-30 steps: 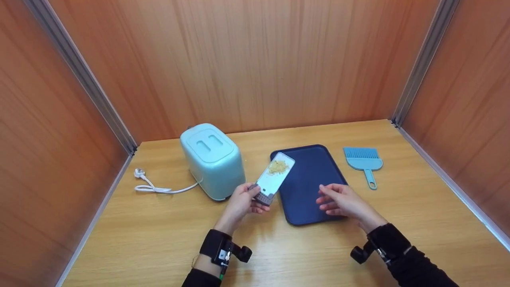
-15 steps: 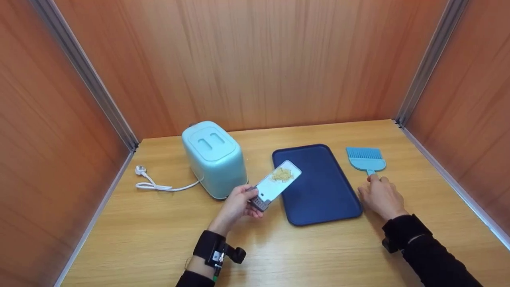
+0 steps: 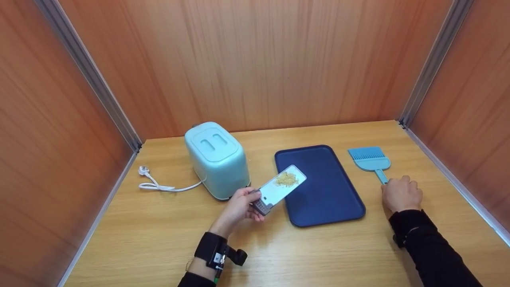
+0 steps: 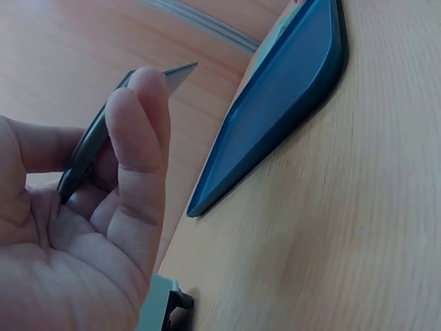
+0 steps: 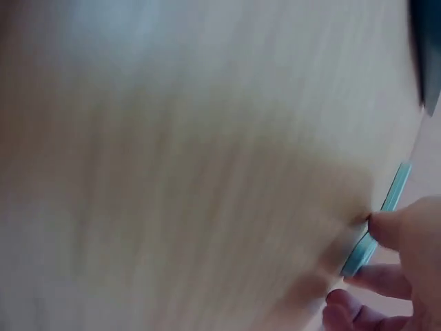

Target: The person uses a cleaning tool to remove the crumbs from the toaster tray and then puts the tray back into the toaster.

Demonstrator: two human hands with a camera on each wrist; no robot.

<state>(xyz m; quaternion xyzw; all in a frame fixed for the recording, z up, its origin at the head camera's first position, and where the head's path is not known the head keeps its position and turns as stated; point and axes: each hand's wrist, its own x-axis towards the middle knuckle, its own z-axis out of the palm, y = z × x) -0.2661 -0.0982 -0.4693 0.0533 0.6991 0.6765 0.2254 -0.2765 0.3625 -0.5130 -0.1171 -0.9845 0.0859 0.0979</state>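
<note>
My left hand (image 3: 238, 206) holds a slim crumb tray (image 3: 272, 193) by its grey end, thumb on top and fingers below. Yellowish crumbs (image 3: 287, 179) lie in a heap toward its far end, which overlaps the dark blue serving tray (image 3: 328, 195) in the head view. The left wrist view catches the crumb tray (image 4: 86, 155) edge-on behind the fingers. Over at the right, my right hand (image 3: 402, 195) pinches the handle of a light blue brush (image 3: 370, 161), bristles pointing away. In the right wrist view, thumb and fingers sit at the brush handle (image 5: 358, 255).
A light blue toaster (image 3: 219, 169) stands left of the serving tray, close behind the left hand. Its white cord and plug (image 3: 159, 187) lie farther left on the wooden table (image 3: 159, 239). Wood-grain panels (image 3: 255, 63) enclose the back and both sides.
My right hand has moved right from over the serving tray to the brush and grips its handle; the brush has tilted slightly. The left hand has turned the crumb tray a little clockwise.
</note>
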